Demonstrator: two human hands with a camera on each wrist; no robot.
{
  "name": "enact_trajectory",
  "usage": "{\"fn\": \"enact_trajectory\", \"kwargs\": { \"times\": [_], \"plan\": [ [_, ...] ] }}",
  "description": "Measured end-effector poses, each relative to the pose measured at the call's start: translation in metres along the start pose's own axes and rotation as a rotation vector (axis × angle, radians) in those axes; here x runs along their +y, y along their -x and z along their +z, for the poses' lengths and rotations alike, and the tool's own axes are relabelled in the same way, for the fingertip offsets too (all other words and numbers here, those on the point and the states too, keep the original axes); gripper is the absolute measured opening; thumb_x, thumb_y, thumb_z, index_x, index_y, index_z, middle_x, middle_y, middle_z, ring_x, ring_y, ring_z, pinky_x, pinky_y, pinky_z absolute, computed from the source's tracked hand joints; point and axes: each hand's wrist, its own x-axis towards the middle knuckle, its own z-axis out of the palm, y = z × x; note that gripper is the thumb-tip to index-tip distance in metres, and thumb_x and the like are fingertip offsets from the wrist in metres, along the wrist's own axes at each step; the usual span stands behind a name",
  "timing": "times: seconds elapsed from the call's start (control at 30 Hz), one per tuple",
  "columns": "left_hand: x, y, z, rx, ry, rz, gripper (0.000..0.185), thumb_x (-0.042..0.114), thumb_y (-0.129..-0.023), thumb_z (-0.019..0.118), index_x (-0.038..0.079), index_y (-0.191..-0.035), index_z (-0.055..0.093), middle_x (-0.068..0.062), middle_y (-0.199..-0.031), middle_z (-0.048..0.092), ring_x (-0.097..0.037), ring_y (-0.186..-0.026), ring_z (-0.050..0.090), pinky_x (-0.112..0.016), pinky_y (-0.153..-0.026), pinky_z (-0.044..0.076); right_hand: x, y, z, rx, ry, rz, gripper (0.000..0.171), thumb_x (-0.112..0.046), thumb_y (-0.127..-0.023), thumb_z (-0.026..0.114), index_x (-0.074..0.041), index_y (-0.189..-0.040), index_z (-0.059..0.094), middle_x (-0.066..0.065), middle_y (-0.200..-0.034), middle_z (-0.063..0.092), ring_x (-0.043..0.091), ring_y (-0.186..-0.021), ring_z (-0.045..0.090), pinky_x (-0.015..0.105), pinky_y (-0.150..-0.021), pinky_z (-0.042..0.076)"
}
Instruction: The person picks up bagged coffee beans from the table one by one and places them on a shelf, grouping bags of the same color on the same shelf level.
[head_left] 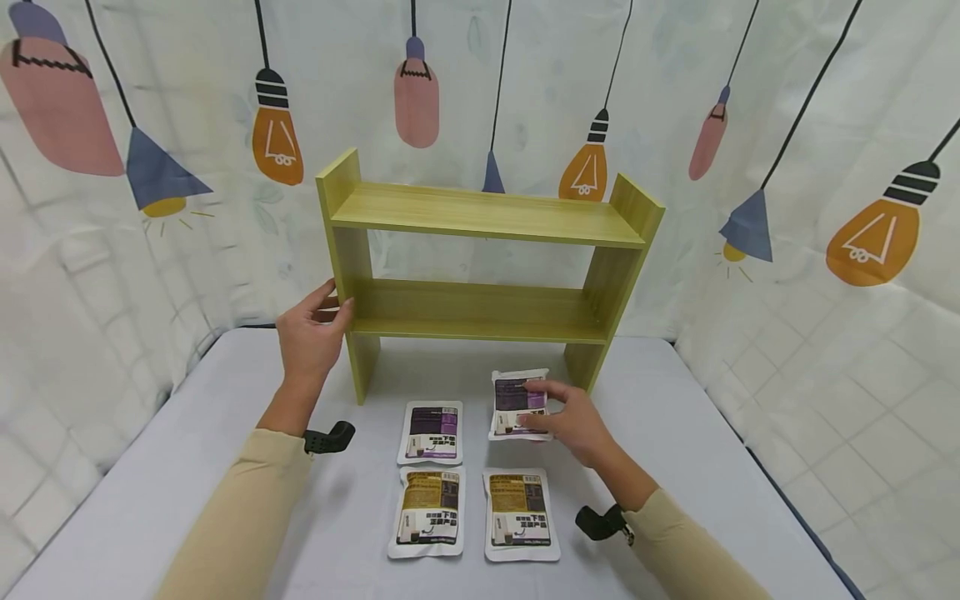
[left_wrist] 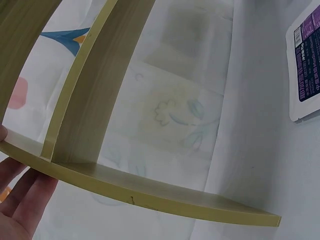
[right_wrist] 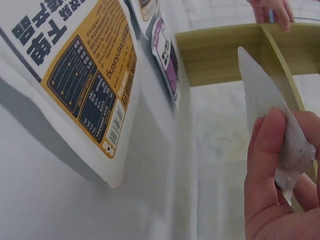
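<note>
My left hand [head_left: 313, 327] grips the left side panel of a light wooden two-tier shelf [head_left: 480, 310], thumb in front and fingers around the outer side. In the left wrist view those fingers [left_wrist: 35, 197] lie against the panel's edge. A white pouch with a purple-and-black label [head_left: 519, 404] is pinched between the thumb and fingers of my right hand [head_left: 577, 421], raised over the table before the shelf's right leg. From the right wrist, the held pouch [right_wrist: 272, 107] shows its plain side, partly covered by my fingers.
Another purple-labelled pouch [head_left: 431, 433] lies on the white table [head_left: 352, 517] at centre left. Two brown-and-gold-labelled pouches [head_left: 429, 510] lie side by side in front. A white curtain [head_left: 510, 92] printed with lamps hangs behind the shelf.
</note>
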Motion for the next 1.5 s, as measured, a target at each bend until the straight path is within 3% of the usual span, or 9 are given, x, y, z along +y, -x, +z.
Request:
{"fn": "enact_trajectory", "kwargs": {
  "times": [0.17,0.23,0.4,0.47,0.7,0.9,1.03,1.23,1.5],
  "plan": [
    [0.000,0.000,0.000,-0.002,0.002,-0.007,0.043,0.022,-0.095,0.072,0.014,-0.137,0.067,-0.018,-0.110,0.078,0.012,-0.072,0.060,-0.001,-0.067,0.046,-0.005,0.003,-0.004,-0.015,-0.041,0.009,0.059,-0.015,-0.080,0.088,-0.018,-0.135,0.068,0.015,-0.131,0.063,0.022,-0.094,0.067,0.032,-0.076,0.060],
    [0.001,0.000,0.000,-0.003,0.004,-0.009,0.043,0.022,-0.095,0.072,0.014,-0.137,0.067,-0.018,-0.111,0.078,0.005,-0.074,0.065,-0.001,-0.067,0.046,-0.008,0.004,-0.005,-0.022,-0.055,0.012,0.060,-0.015,-0.080,0.088,-0.018,-0.136,0.067,0.016,-0.132,0.063,0.022,-0.094,0.067,0.032,-0.076,0.060],
    [0.002,0.001,-0.001,-0.012,0.000,-0.009,0.044,0.023,-0.096,0.071,0.014,-0.138,0.066,-0.017,-0.114,0.077,-0.030,-0.085,0.075,-0.001,-0.068,0.046,-0.014,0.008,-0.011,-0.050,-0.100,0.018,0.062,-0.013,-0.080,0.088,-0.016,-0.138,0.065,0.017,-0.135,0.059,0.023,-0.092,0.068,0.038,-0.076,0.062],
    [0.002,0.001,-0.002,-0.012,-0.003,-0.007,0.043,0.023,-0.096,0.071,0.014,-0.138,0.066,-0.018,-0.114,0.077,-0.032,-0.086,0.075,-0.001,-0.068,0.046,-0.016,0.009,-0.013,-0.063,-0.119,0.014,0.063,-0.012,-0.081,0.087,-0.014,-0.140,0.064,0.018,-0.136,0.058,0.023,-0.091,0.068,0.040,-0.075,0.063],
    [0.002,0.001,-0.005,-0.015,0.017,-0.013,0.042,0.023,-0.096,0.071,0.014,-0.137,0.067,-0.019,-0.112,0.077,0.012,-0.072,0.060,-0.002,-0.068,0.047,-0.024,0.013,-0.021,-0.087,-0.166,-0.007,0.066,-0.008,-0.082,0.086,-0.009,-0.143,0.061,0.020,-0.137,0.056,0.022,-0.090,0.069,0.036,-0.072,0.062],
    [0.000,0.001,-0.004,-0.009,0.026,-0.011,0.042,0.022,-0.095,0.071,0.014,-0.137,0.067,-0.019,-0.112,0.077,0.017,-0.071,0.057,-0.002,-0.068,0.047,-0.029,0.016,-0.028,-0.118,-0.206,-0.006,0.068,-0.007,-0.082,0.085,-0.009,-0.145,0.059,0.021,-0.139,0.054,0.022,-0.092,0.069,0.034,-0.072,0.062],
    [0.001,0.001,-0.004,-0.007,0.008,-0.014,0.043,0.023,-0.096,0.071,0.015,-0.137,0.067,-0.017,-0.113,0.077,0.011,-0.073,0.061,-0.001,-0.068,0.047,-0.032,0.017,-0.033,-0.115,-0.166,-0.013,0.069,-0.013,-0.082,0.086,-0.012,-0.145,0.059,0.020,-0.141,0.053,0.023,-0.094,0.068,0.033,-0.074,0.061],
    [0.001,0.001,-0.001,-0.010,0.003,-0.022,0.043,0.025,-0.097,0.070,0.016,-0.139,0.065,-0.016,-0.116,0.077,-0.034,-0.088,0.075,-0.002,-0.069,0.048,-0.038,0.020,-0.039,-0.103,-0.145,-0.007,0.069,-0.018,-0.081,0.088,-0.017,-0.145,0.060,0.016,-0.142,0.053,0.024,-0.098,0.068,0.033,-0.077,0.061],
    [0.002,0.001,0.000,-0.019,0.005,-0.024,0.043,0.026,-0.097,0.070,0.017,-0.139,0.065,-0.016,-0.117,0.076,-0.036,-0.090,0.075,-0.002,-0.069,0.048,-0.045,0.021,-0.046,-0.119,-0.173,-0.009,0.068,-0.017,-0.083,0.086,-0.016,-0.146,0.059,0.016,-0.145,0.048,0.026,-0.104,0.066,0.030,-0.080,0.060]
  ]
}}
